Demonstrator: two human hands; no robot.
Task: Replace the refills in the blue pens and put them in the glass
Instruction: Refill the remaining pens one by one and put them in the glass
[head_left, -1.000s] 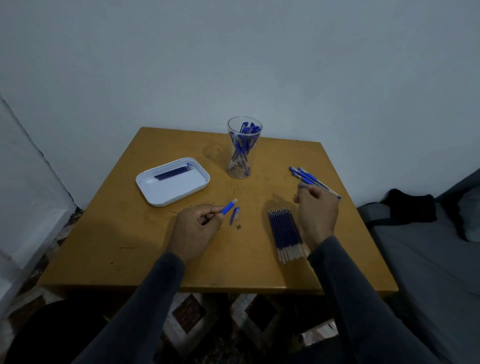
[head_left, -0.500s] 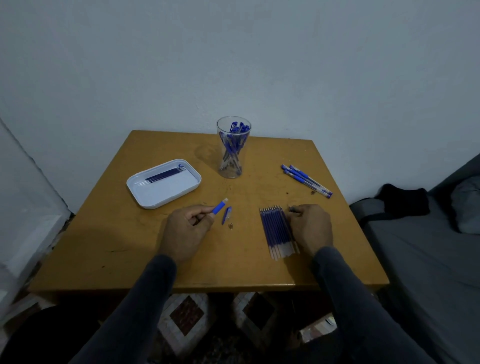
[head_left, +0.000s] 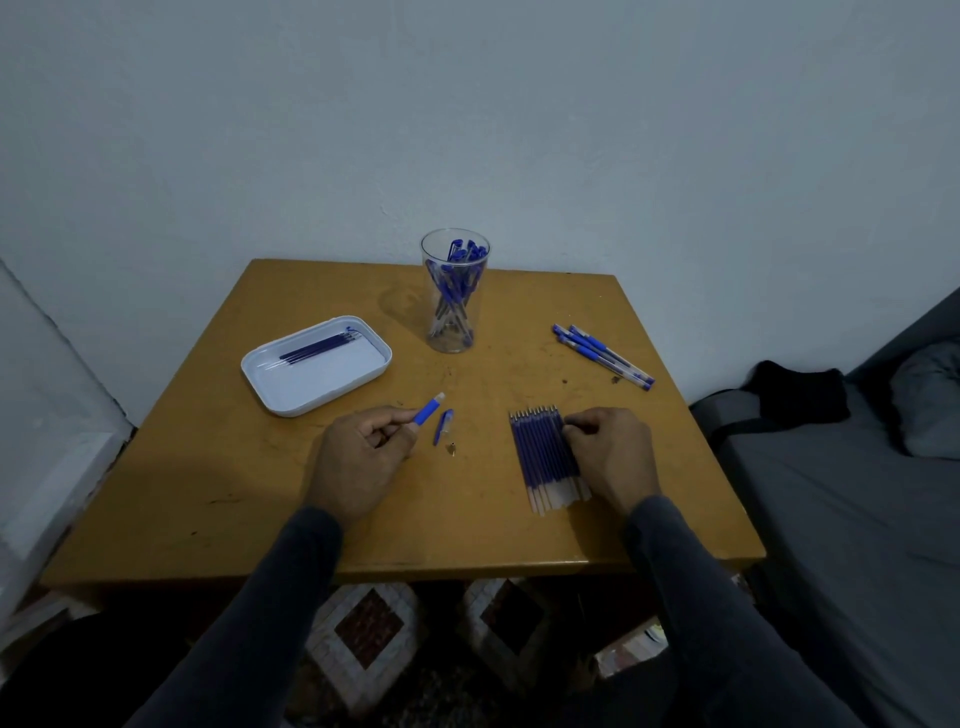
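My left hand (head_left: 358, 457) holds an open blue pen barrel (head_left: 429, 408), its blue grip end sticking out past my fingers. A blue pen cap (head_left: 443, 426) and a small tip piece (head_left: 452, 448) lie on the table just right of it. My right hand (head_left: 613, 452) rests at the right edge of a row of several blue refills (head_left: 545, 457), its fingertips pinching at the outermost refill. A clear glass (head_left: 454, 291) with several blue pens stands at the back centre. Three blue pens (head_left: 602, 356) lie at the back right.
A white tray (head_left: 374, 364) with a few used dark refills (head_left: 319, 348) sits at the left on the yellow-brown table (head_left: 218, 467). A grey bed with a black cloth (head_left: 800, 395) borders the right side. A white wall stands behind.
My right hand pulled back from the pens at the back right and came down to the right edge of the refill row. My left hand kept holding the barrel.
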